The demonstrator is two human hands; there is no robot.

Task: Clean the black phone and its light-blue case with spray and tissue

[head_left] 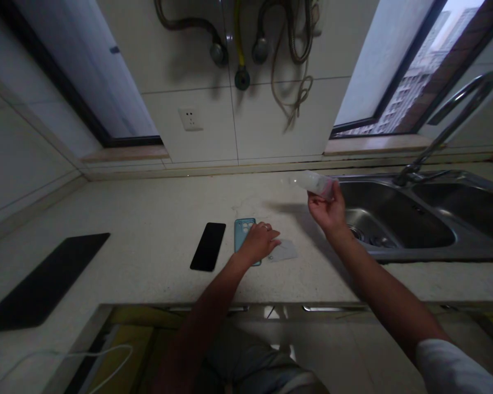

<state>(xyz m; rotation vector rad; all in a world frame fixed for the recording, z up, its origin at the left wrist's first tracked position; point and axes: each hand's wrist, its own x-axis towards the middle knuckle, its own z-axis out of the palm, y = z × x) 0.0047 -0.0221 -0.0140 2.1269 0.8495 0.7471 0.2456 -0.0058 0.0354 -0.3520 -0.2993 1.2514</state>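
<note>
My right hand (328,210) is raised above the counter and closed round a small clear bottle (312,182) with a pink label, which lies nearly level with its nozzle pointing left. My left hand (259,241) rests palm down, fingers curled, on a teal phone case (245,229) lying on the pale countertop (148,235). A ring shows on one finger. Just right of this hand lies a small white sheet or wipe (284,250). A black phone (208,246) lies flat to the left of the case.
A steel double sink (419,219) with a curved tap (447,128) fills the right side. A large black mat (45,282) lies at the left. A wall socket (190,118) and hoses (240,49) are on the tiled wall. A white cable (66,358) trails below the counter edge.
</note>
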